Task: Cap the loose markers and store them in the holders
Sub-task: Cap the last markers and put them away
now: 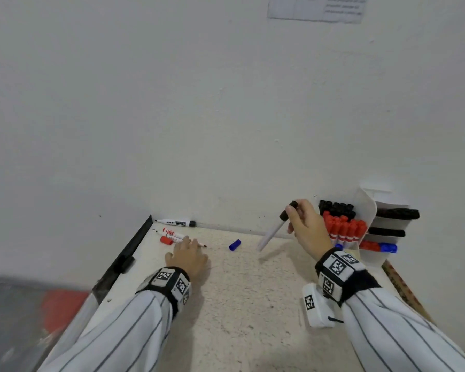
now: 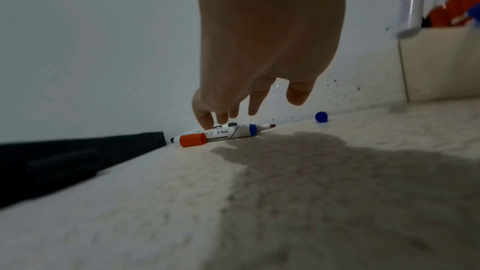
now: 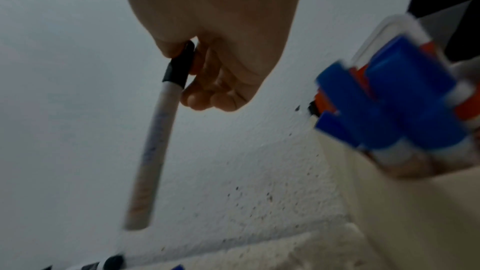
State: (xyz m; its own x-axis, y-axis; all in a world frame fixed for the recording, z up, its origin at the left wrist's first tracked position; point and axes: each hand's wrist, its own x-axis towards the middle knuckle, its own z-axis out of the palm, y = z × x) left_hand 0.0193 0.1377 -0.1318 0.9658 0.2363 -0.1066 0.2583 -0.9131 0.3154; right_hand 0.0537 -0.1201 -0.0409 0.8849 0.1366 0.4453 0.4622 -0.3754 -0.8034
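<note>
Lighting is even, diffuse and moderately bright in the head view, with no glare. The left hand [image 1: 187, 255] casts a soft shadow on the table [image 1: 242, 304] toward the lower right; in the left wrist view that shadow covers a large area of the tabletop. Both wrist views are dimmer and grainy. The palms facing those cameras are underexposed. The black-capped marker [image 3: 153, 141] is streaked by motion blur, as are the blue markers [image 3: 384, 106]. The head view is bowed at its edges, and its lower left corner is out of focus.
</note>
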